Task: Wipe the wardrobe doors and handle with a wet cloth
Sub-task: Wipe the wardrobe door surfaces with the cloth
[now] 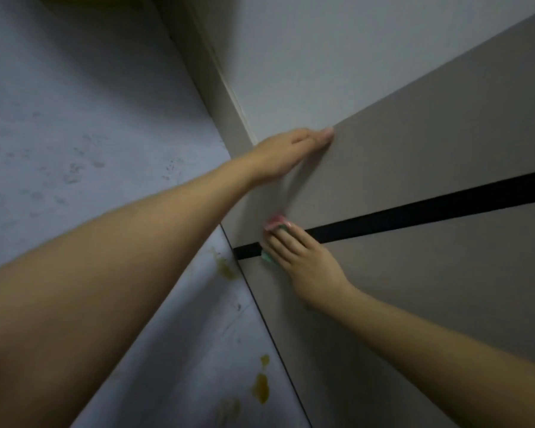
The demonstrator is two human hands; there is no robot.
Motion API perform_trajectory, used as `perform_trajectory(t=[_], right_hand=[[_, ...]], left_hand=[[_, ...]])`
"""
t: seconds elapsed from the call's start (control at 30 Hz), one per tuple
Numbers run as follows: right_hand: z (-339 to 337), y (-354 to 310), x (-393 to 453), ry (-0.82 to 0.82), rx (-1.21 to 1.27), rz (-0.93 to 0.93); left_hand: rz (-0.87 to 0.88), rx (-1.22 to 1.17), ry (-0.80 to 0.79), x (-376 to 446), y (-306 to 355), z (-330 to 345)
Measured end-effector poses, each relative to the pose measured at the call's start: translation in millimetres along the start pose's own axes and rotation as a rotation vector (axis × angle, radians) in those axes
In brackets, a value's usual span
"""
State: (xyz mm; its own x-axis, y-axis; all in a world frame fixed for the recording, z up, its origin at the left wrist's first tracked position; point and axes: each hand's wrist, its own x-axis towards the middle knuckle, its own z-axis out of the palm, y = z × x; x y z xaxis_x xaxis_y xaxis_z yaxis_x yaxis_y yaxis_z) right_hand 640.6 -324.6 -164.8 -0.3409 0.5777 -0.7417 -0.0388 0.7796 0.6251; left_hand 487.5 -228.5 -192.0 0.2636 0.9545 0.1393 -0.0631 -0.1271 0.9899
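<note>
Cloth point(275, 223): pink and green, small, pressed flat on the grey wardrobe door point(430, 156) right at the black strip point(414, 211) running between the two panels, near its left end. My right hand point(303, 257) lies over the cloth, fingers straight, pressing it to the surface. My left hand point(291, 152) rests flat on the upper panel near its corner, fingers extended, holding nothing. Pale wall point(74, 118) to the left carries yellowish stains point(260, 387).

Both arms reach forward — left hand point(286, 152) flat, right hand point(303, 261) pressing, fingers straight.
</note>
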Motion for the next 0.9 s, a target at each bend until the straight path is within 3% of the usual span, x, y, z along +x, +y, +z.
perform_trajectory(t=[0.07,0.2,0.43,0.63,0.73,0.8,0.9], right_hand=[[-13.3,4.2,29.8,0.032,-0.047,0.061],[-21.6,-1.7,60.5,0.083,-0.064,0.134],[6.9,-24.3,24.2,-0.045,-0.165,-0.101],[-30.0,-3.4,86.4,0.043,0.011,0.080],[-17.6,-22.1,95.0,0.127,0.038,0.111],[6.8,-47.9,79.4,0.110,-0.015,0.045],[39.7,-76.5,35.3,-0.045,-0.139,-0.130]], left_hand=[[-0.028,0.000,-0.052,6.1,0.8,-0.7],[-0.037,-0.063,-0.002,5.7,-7.8,7.1],[-0.012,-0.015,-0.043,2.7,-0.5,0.0],[-0.005,0.004,-0.053,6.3,-1.0,-0.2],[-0.023,0.026,-0.067,5.0,1.8,-2.0],[-0.039,0.039,-0.076,3.8,2.6,-3.5],[-0.048,0.029,-0.049,5.6,-1.2,2.0]])
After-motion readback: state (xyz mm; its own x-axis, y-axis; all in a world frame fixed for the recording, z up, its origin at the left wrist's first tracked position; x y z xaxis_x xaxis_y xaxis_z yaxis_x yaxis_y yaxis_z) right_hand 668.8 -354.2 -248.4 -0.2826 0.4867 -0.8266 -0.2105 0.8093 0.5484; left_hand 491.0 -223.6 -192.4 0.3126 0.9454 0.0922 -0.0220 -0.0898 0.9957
